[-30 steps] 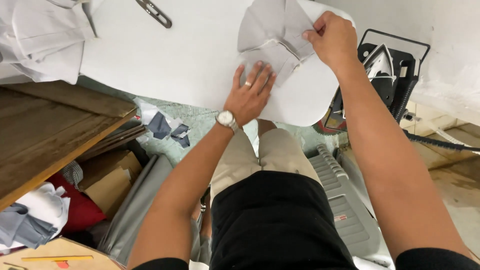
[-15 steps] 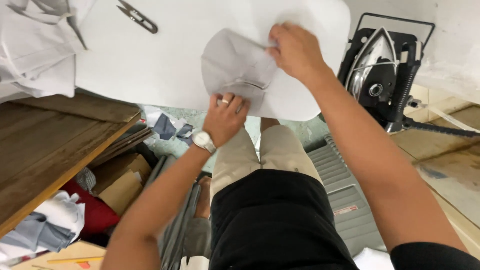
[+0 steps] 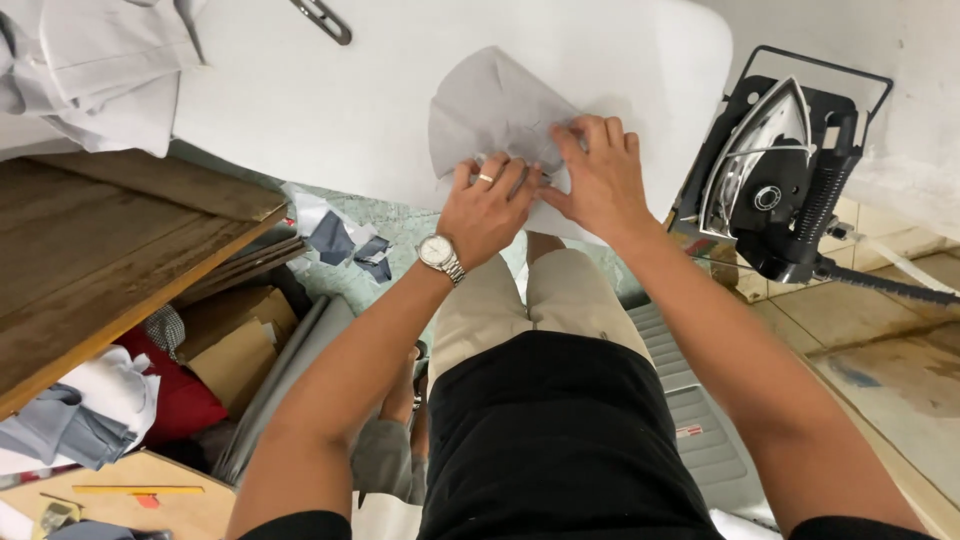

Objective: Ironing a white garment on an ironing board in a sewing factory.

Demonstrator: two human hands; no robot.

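two hands pinching pale fabric piece [image 3: 495, 115], left hand [image 3: 487, 210], right hand [image 3: 595, 180]

To my right an iron [image 3: 765, 165] sits upright in its black stand [image 3: 800, 215]. Metal clippers [image 3: 322, 21] lie at the far edge of the white surface [image 3: 330, 110], pale folded cloth [image 3: 95, 65] heaped at its left. Below, a wooden bench [image 3: 95, 260] and fabric scraps [image 3: 340, 240] on the floor.
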